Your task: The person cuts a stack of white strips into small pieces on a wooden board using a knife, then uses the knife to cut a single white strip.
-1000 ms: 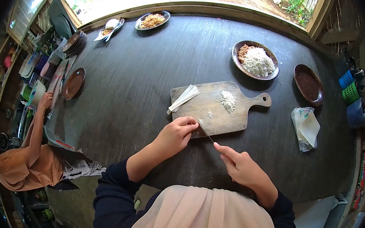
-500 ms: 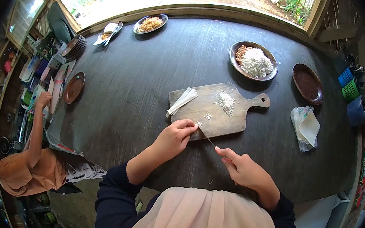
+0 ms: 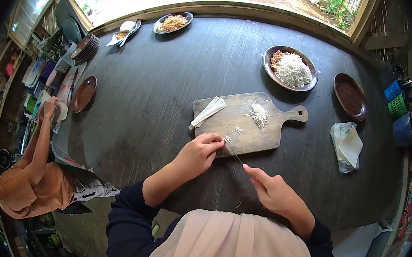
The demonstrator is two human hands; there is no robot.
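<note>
A wooden cutting board point(image 3: 265, 134) with a handle lies on the dark round table point(image 3: 171, 75). On it are a pile of thin white shreds point(image 3: 258, 113) and a folded stack of white strips point(image 3: 207, 112). My left hand point(image 3: 198, 152) pinches a small white piece at the board's near edge. My right hand point(image 3: 272, 189) holds a thin knife point(image 3: 233, 151) whose blade reaches that piece.
A bowl of white shreds with brown bits point(image 3: 289, 68) and a dark empty bowl point(image 3: 350, 97) stand behind the board. A plastic bag point(image 3: 346, 144) lies at the right. More dishes point(image 3: 172, 22) sit at the far edge. Another person point(image 3: 27, 180) crouches at the left.
My hands have hardly moved; the knife blade has shifted slightly at the board's near edge. The person at the left has raised an arm a little.
</note>
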